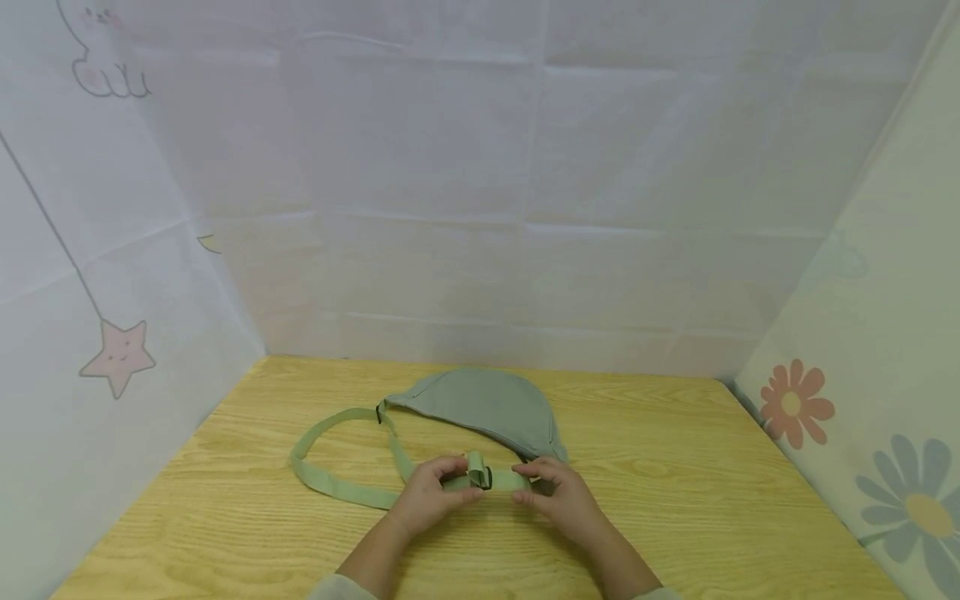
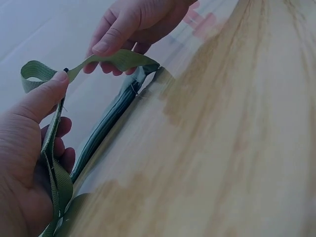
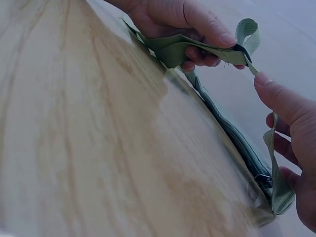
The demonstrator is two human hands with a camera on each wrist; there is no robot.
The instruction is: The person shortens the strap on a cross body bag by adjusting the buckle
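Observation:
A grey-green waist bag (image 1: 487,404) lies on the wooden table behind both hands, its curved side toward the back. Its light green webbing strap (image 1: 345,489) loops out to the left and comes back to the hands. My left hand (image 1: 429,497) pinches the strap beside a dark slide buckle (image 1: 487,477), thumb on the near side. A short loop of webbing (image 2: 37,74) stands up out of that buckle. My right hand (image 1: 558,496) pinches the strap just right of the buckle, and the stretch between the hands runs nearly straight. In the right wrist view, the bag's zipper (image 3: 232,131) shows below the hands.
The wooden table (image 1: 675,500) reaches back to a pale hanging cloth (image 1: 480,208). Printed cloth walls stand at both sides, with a pink star (image 1: 118,357) on the left and a red flower (image 1: 797,404) on the right. A second small dark buckle (image 1: 379,413) sits at the bag's left end.

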